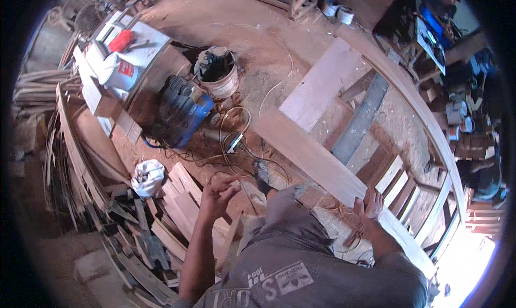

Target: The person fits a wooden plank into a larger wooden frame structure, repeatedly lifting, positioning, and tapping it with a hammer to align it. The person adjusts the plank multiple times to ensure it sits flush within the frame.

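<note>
Your right hand (370,205) lies on the long plank (312,156), which runs along the edge of the wooden frame (424,112) nearest you; whether it grips, I cannot tell. Your left hand (219,196) hangs in the air, fingers parted and loosely bent, near loose boards (183,203) and a white sack (149,178).

A red bundle (122,41) and a white bucket (114,73) sit on a white-topped desk (151,40) as a blue air compressor (194,121) stands near a pail (223,86) of dark material. A white power strip (235,143) lies beside looped cord (236,107) on the dusty floor (231,35).
</note>
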### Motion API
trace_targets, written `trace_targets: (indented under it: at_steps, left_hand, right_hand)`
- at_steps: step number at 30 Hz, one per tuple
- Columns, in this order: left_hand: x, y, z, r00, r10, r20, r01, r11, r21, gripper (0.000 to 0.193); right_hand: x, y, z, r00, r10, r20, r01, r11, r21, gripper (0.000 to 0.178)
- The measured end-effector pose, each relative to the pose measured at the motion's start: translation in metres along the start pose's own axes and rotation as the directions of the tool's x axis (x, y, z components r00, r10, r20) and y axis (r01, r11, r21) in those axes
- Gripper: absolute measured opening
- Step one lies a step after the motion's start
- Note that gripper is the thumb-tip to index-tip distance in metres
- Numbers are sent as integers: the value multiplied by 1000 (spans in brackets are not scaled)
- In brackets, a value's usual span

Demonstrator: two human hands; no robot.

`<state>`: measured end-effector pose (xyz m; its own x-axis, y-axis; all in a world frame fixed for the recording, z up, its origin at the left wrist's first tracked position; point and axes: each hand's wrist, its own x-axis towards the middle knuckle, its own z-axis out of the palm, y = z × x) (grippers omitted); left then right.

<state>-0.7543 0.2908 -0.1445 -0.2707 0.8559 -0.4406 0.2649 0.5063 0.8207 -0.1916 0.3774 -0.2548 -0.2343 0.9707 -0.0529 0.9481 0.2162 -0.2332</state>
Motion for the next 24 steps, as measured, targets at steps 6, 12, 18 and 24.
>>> trace_targets:
  at_steps: [6,12,18,24]
  left_hand:
    - [71,-4,-13,992,46,118,-46,999,-4,33]
    - [115,-2,-6,837,326,440,-455,862,226,32]
    - [162,50,6,709,166,685,-451,854,259,35]
    - [203,94,16,525,299,797,-676,715,178,39]
  right_hand:
    - [9,-7,0,1000,20,-17,-20,1000,9,73]
    - [18,-29,-7,997,68,-26,-68,997,24,72]
    - [-4,-40,-5,953,303,-26,-296,905,-305,73]
    - [-23,-94,56,563,826,-5,-823,561,-87,75]
